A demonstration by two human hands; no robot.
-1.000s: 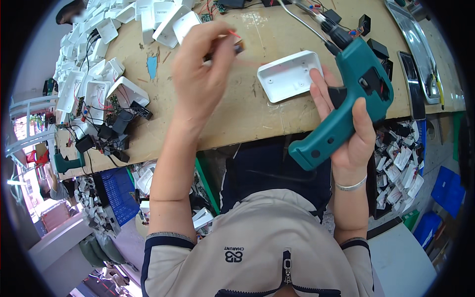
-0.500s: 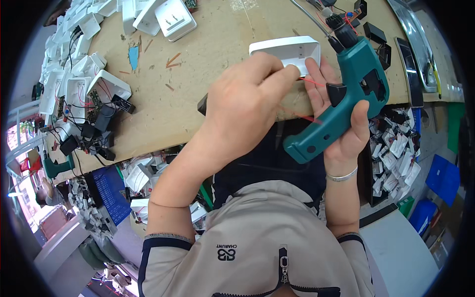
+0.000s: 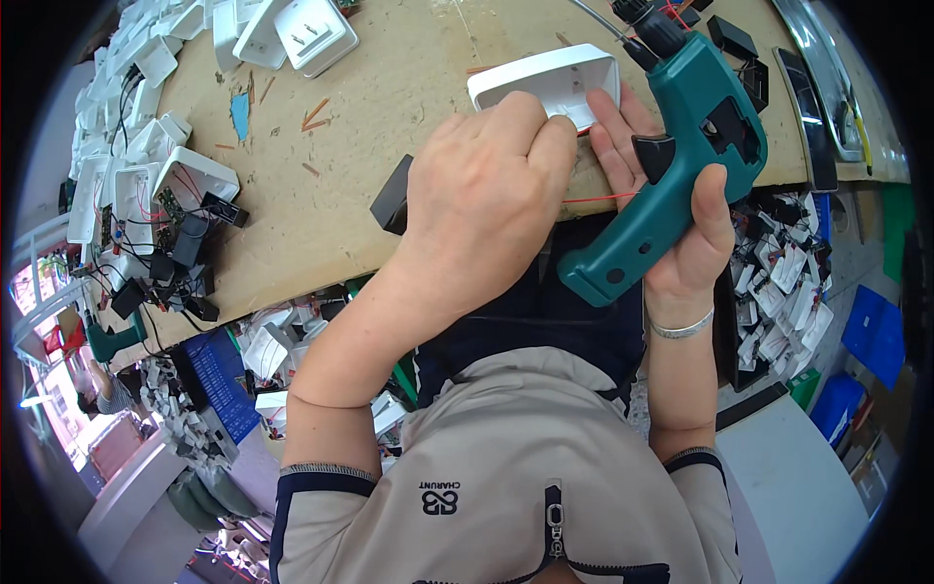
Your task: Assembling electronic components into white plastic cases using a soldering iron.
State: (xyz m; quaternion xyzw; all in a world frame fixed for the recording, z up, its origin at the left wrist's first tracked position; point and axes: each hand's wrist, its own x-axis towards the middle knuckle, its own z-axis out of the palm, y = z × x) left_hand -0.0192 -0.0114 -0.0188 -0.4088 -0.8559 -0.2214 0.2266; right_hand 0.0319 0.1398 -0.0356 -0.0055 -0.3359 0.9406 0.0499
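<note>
My left hand is closed in a pinch at the near rim of a white plastic housing, its fingertips hidden behind the knuckles. A black box shows beside that hand; whether the hand touches it I cannot tell. A thin red wire runs from behind the left hand toward the right. A teal power screwdriver lies across my right hand, between thumb and palm, its long bit pointing up and left. Fingers of the right hand also reach out to the housing's right end.
White housings stand at the back left. Along the left edge, open housings hold circuit boards, wires and black boxes. Orange scraps and a blue scrap litter the wooden table. A phone-like dark slab lies right.
The housing has shifted slightly up and left in view. More of the black box shows beside my left hand. The red wire now stretches straighter. My right hand still holds the screwdriver.
</note>
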